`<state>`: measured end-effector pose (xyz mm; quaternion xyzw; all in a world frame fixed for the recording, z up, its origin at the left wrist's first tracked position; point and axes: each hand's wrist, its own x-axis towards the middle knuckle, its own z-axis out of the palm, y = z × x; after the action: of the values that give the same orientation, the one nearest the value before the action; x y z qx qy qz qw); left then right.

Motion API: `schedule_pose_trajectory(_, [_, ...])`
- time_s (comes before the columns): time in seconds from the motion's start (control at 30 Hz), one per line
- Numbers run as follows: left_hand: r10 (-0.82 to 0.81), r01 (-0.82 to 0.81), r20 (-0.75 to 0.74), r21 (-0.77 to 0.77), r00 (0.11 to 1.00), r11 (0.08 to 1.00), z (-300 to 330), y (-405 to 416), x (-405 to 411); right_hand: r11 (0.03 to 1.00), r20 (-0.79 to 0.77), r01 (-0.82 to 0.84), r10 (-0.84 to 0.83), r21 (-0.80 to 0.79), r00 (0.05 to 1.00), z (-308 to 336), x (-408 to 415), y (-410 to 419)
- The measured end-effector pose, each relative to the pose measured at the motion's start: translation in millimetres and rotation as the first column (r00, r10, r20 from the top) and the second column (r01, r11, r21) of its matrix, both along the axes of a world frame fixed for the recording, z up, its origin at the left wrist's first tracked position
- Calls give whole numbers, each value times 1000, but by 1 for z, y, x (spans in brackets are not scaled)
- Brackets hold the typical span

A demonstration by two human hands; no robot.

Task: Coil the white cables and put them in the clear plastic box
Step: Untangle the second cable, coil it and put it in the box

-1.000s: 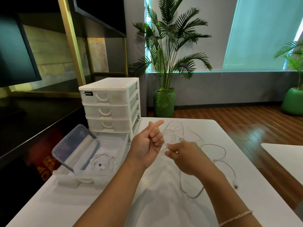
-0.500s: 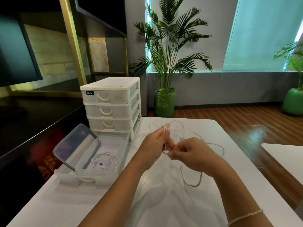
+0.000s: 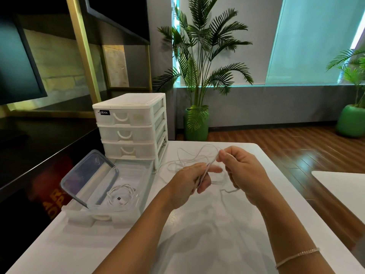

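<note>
left hand (image 3: 190, 182) and right hand (image 3: 242, 173) pinching white cable (image 3: 209, 166) (partly coiled)

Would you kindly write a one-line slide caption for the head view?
Left hand and right hand wind a thin white cable; another coiled white cable lies in the clear plastic box.

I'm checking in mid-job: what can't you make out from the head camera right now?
- How many loops the left hand holds: its fingers cover the white cable.
- The cable's plug ends: hidden by the right hand or too thin to find.
- Number of cables in the tangle: white on a white table.
- Drawer unit contents: frosted fronts.
</note>
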<state>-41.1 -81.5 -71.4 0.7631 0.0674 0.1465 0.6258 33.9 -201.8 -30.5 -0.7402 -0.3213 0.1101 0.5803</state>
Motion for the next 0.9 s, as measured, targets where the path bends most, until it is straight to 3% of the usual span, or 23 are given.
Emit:
schedule_pose_trajectory(0.13, [-54,55,14,-79,998,995,2,0,-3,996,16,82,-83,43,996,-6,2,4])
schedule_pose_trajectory(0.27, [-161,167,43,-271,986,948,6,-2,-4,992,-24,113,-112,53,993,-8,0,8])
schedule_pose_trajectory(0.4, [-202,238,127,-544,971,804,6,-1,-3,994,-115,103,-99,28,988,-10,-1,11])
schedule_pose_trajectory(0.5, [-182,261,188,-662,965,702,7,-2,-3,994,-104,107,-103,29,989,-11,-1,14])
schedule_pose_trajectory(0.7, [-147,265,224,-709,963,654,8,-8,-3,997,-257,36,-18,65,966,-9,-6,15])
schedule_pose_trajectory(0.9, [-121,248,228,-694,966,676,13,-10,-1,993,-236,46,-19,109,972,-8,-6,17])
